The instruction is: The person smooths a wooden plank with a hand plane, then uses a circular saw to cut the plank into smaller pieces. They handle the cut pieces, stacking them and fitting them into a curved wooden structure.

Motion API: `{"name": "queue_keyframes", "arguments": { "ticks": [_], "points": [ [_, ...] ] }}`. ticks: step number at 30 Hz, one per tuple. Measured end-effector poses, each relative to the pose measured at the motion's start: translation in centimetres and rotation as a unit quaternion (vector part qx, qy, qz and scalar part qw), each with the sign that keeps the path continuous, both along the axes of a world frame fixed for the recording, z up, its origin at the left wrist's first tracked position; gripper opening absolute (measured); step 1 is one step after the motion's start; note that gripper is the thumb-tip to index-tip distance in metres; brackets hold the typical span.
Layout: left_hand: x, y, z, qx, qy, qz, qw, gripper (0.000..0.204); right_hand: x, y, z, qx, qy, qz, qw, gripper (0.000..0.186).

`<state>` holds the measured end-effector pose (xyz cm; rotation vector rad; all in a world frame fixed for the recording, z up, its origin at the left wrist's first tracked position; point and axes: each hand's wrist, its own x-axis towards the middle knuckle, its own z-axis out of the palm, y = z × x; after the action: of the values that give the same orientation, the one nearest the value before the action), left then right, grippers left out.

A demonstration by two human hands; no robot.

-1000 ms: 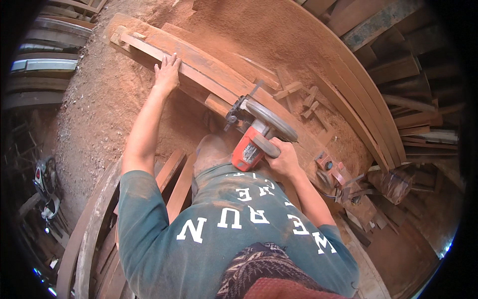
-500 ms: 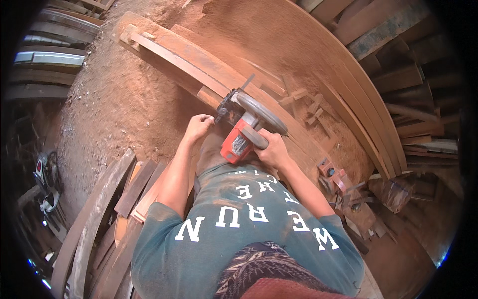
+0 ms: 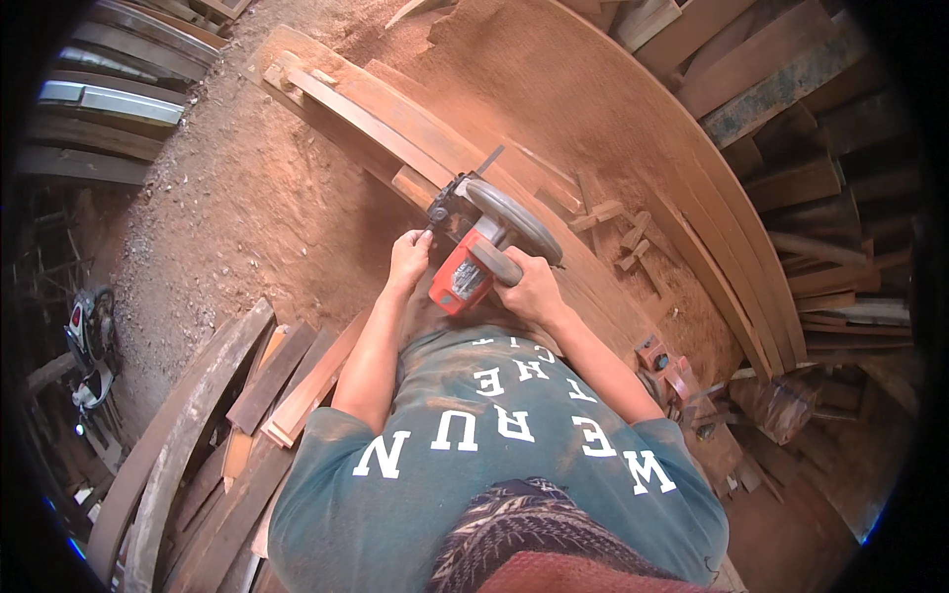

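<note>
and we're in a timber workshop, the dirt floor (image 3: 227, 217) under a soft drift of orange-brown sawdust. closest in, below the saw, a dusty teal shirt (image 3: 514, 465) with white lettering, and a dark patterned cloth (image 3: 534, 524) over it. up to the hands: the right hand (image 3: 534, 289) is wrapped round the rear grip of the circular saw (image 3: 465, 280), which sits just ahead of the shirt, red motor housing, rounded silver guard, black metal base. the left hand (image 3: 408, 261) is at the saw's near left, fingers drawn narrow against that base; whether they pinch a part, i can't tell. a thin dark bar (image 3: 491, 161) juts from the saw's far side.

left of the shirt and behind the saw, rough boards (image 3: 203, 435) fan out in a heap. ahead and left of the saw, a wide plank (image 3: 435, 128) stretches away, a straight-edged narrow strip (image 3: 366, 117) lying along it. right of the saw, blocky offcuts (image 3: 633, 237) lie jumbled in the dust; past them, long boards (image 3: 727, 247) run side by side, edges bowed by the lens. left of the saw, a broad stretch of gritty ground; farthest right, stacked planks (image 3: 781, 119) crowd the dark.
</note>
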<state>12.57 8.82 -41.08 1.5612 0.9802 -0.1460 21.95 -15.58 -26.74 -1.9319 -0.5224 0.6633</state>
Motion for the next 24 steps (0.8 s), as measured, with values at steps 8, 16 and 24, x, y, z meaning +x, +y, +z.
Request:
{"name": "queue_keyframes", "arguments": {
  "ticks": [8,16,24],
  "points": [
    [0.4,-1.6,0.2,0.037,-0.016,0.041,0.998,0.027,0.1,-0.7,-0.6,0.005,-0.006,0.001,1.0,0.024],
    [1.0,-1.8,-1.5,0.056,-0.023,0.055,0.997,0.025,0.3,-0.9,-2.1,0.022,-0.019,0.0,1.0,0.022],
    [0.9,-1.4,-3.1,0.062,-0.03,0.056,0.996,0.025,0.4,-0.8,-3.1,0.033,-0.026,0.003,0.999,0.021]
  ]
}}
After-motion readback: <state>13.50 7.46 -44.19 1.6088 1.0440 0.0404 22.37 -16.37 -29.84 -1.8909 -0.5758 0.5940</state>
